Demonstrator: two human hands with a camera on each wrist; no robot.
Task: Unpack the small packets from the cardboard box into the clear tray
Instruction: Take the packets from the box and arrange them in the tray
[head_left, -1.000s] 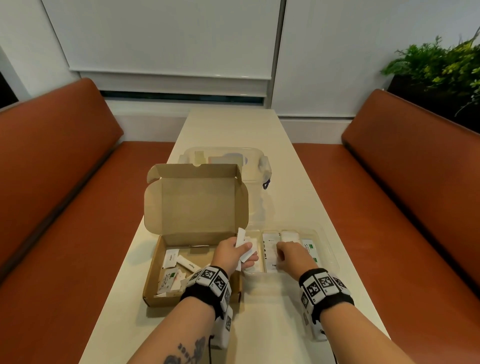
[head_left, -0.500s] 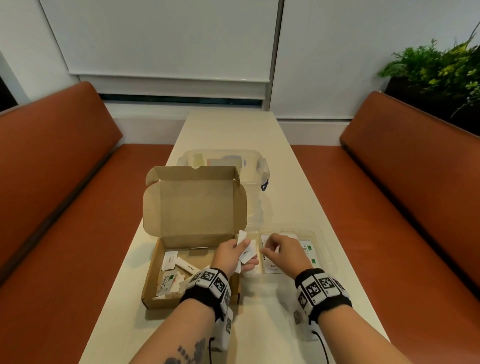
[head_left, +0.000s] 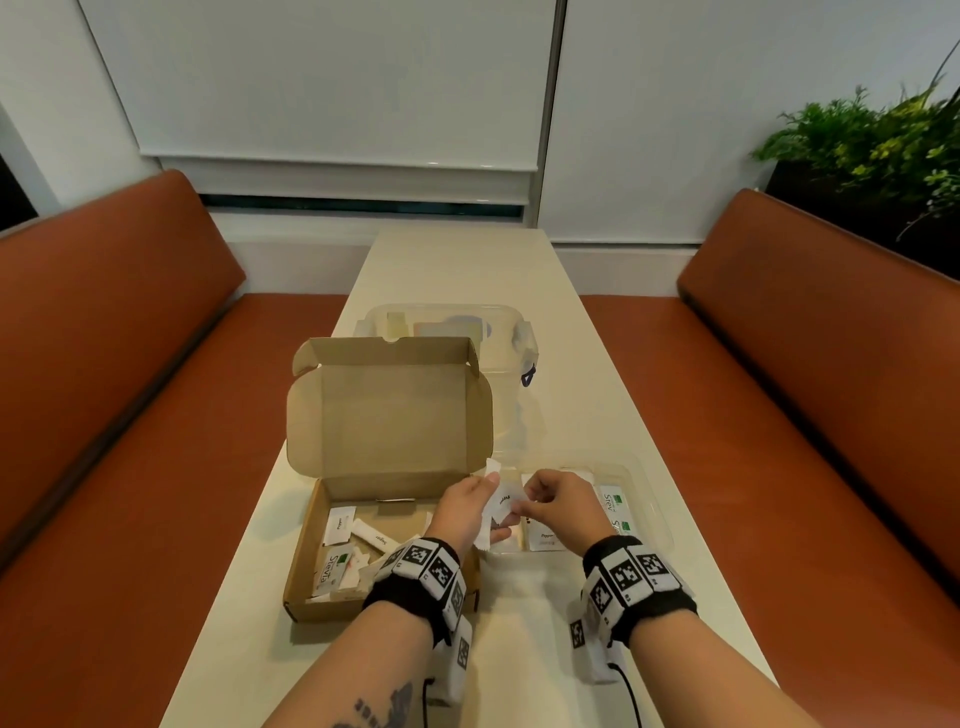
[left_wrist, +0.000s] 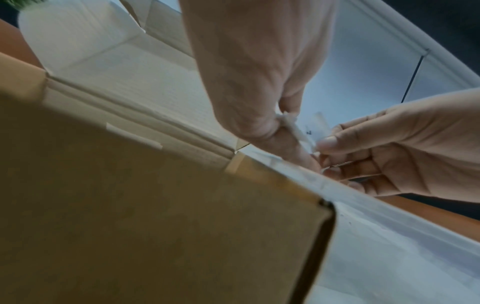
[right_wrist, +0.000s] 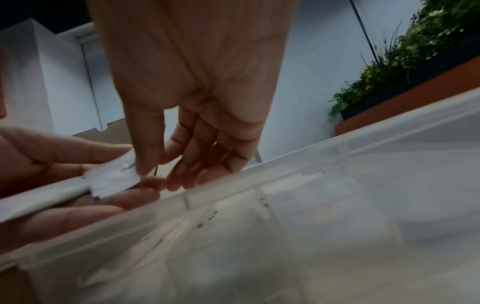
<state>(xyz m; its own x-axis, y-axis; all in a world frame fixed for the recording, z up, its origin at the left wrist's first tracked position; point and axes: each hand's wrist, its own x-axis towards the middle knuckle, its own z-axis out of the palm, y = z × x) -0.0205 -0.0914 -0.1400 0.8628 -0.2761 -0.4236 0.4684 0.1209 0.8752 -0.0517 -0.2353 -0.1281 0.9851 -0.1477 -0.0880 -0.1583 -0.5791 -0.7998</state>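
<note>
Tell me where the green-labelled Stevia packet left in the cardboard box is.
In the head view, the green-labelled Stevia packet lies in the near-left corner of the brown cardboard box, left of the left hand.

Both forearms reach forward side by side, each wrist wrapped in a black band with black-and-white marker tiles. The left hand (head_left: 467, 506) is turned thumb-up, its fingers (right_wrist: 85, 152) curled round white packets (head_left: 500, 512). The right hand (head_left: 558, 501) meets it, knuckles up, thumb and forefinger pinching one packet's edge, the other fingers (left_wrist: 345, 162) loosely curled.
</note>
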